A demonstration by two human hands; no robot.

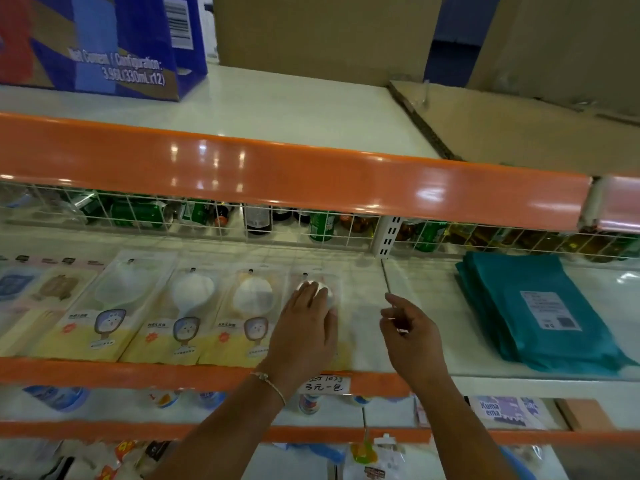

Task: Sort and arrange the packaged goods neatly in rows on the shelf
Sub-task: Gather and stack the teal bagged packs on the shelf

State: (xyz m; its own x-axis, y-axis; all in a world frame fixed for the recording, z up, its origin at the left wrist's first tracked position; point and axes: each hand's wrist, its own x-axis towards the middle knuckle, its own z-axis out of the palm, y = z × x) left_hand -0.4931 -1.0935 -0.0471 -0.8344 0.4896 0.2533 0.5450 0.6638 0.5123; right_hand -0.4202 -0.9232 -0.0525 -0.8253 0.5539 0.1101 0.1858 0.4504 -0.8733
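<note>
1. Four packets lie in a row on the shelf (415, 355); your left hand (304, 327) presses flat, fingers straight, on the rightmost packet (313, 282).
2. Your right hand (408, 330) hovers just beside it, fingers loosely curled, holding nothing; teal bags (540, 306) stacked well right.

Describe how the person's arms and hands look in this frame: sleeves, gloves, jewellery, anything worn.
Both forearms are bare as far as the frame shows; no sleeves reach into view. The left hand and right hand wear no gloves. A thin, light-coloured bracelet with a small charm or knot circles the left wrist. The right wrist shows nothing worn. Blur makes rings impossible to rule out.
</note>
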